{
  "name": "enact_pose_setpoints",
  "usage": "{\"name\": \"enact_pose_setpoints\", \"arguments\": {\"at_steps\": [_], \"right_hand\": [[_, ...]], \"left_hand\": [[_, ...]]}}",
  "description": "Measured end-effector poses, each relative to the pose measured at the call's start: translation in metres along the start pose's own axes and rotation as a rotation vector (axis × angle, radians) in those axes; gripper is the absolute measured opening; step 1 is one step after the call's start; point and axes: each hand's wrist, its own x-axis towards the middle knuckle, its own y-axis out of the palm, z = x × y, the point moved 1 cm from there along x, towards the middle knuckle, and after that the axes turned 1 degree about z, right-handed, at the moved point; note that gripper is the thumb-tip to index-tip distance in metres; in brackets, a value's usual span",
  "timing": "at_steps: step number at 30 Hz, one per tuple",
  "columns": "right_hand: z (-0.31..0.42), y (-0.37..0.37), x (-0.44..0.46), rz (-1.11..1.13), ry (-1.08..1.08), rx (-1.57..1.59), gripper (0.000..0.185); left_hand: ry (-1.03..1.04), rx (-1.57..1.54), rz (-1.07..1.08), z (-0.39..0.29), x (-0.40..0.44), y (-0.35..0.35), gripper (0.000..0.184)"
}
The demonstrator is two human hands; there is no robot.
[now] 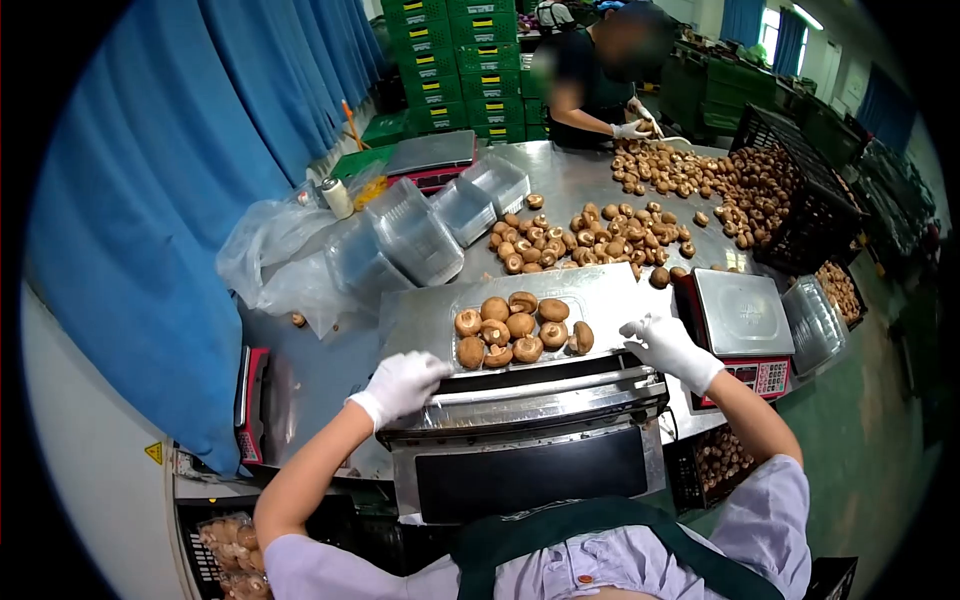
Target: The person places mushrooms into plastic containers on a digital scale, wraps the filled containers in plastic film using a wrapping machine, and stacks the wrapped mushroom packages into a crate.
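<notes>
Several brown mushrooms (520, 325) sit together in a shallow clear plastic tray (575, 305) on the metal top of a wrapping machine (620, 290). My left hand (405, 385), in a white glove, is at the machine's front left, just left of the tray. Its fingers are closed together near the shiny roller (540, 392); what they grip, if anything, cannot be made out. On the opposite side, my gloved right hand (672, 350) hovers by the right edge of the metal top. Its fingers are bent and apart, with nothing visible in them. A black plate (530, 475) lies at the machine's front.
Loose mushrooms (625, 235) are spread behind the machine. Empty clear trays (415, 232) and plastic bags (275, 240) lie left; a scale (742, 315) stands right. A co-worker (590, 95) handles mushrooms across the table, beside a tipped black crate (800, 195).
</notes>
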Motion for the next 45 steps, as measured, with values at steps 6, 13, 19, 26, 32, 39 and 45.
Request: {"name": "enact_pose_setpoints", "arguments": {"at_steps": [6, 13, 19, 26, 32, 39, 45], "right_hand": [[0.012, 0.003, -0.028, 0.172, -0.543, -0.404, 0.034], [-0.002, 0.035, -0.043, -0.014, -0.468, -0.101, 0.026], [0.032, -0.048, -0.120, 0.241, 0.184, 0.569, 0.009], [0.021, -0.111, -0.045, -0.587, -0.101, 1.013, 0.009], [-0.038, 0.029, 0.123, -0.585, -0.098, 0.478, 0.029], [-0.032, 0.064, 0.086, -0.189, -0.054, 0.737, 0.029], [-0.016, 0.046, 0.068, 0.145, 0.666, 0.894, 0.048]], "left_hand": [[0.432, 0.260, 0.161, -0.002, -0.016, 0.013, 0.025], [-0.066, -0.312, 0.027, -0.009, -0.028, 0.020, 0.013], [-0.476, -1.162, 0.335, -0.052, -0.084, -0.048, 0.010], [-0.292, -1.154, -0.515, -0.028, -0.027, -0.161, 0.016], [-0.262, -0.367, -0.501, 0.094, 0.097, -0.003, 0.051], [-0.178, -0.269, -0.186, 0.106, 0.082, 0.074, 0.038], [-0.753, -1.153, 0.134, 0.063, 0.059, 0.046, 0.049]]}}
